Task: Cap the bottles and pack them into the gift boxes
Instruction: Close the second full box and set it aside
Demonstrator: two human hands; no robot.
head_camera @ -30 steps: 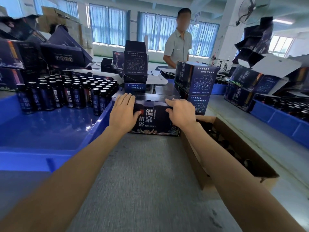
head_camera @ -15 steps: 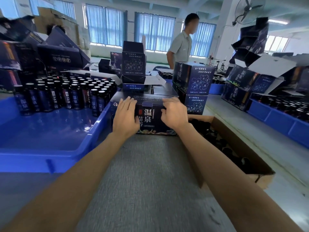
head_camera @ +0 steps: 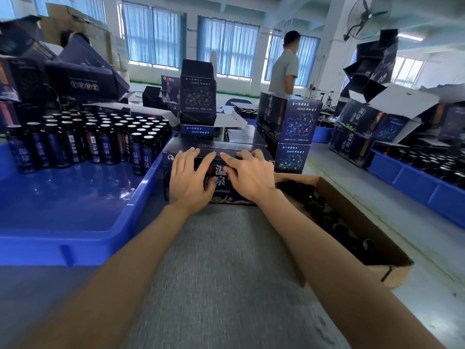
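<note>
I see the grey work mat (head_camera: 226,273) filling the middle of my view, both forearms stretched out over it. To my left lies the big blue tray (head_camera: 75,243), with rows of dark capped bottles (head_camera: 75,144) standing upright at its far end. To my right sits an open cardboard carton (head_camera: 392,270) with dark round caps (head_camera: 327,215) heaped inside, too blurred to count. At the far end of the mat, between tray and carton, stands the navy gift box (head_camera: 181,152), its lid down. Just behind it to the right are two more closed gift boxes (head_camera: 294,122), stacked. My left hand (head_camera: 190,180) and right hand (head_camera: 249,176) lie side by side against the box's front face, fingers spread and nearly straight, tips reaching its top edge. Neither hand clasps anything; both only press on the box.
</note>
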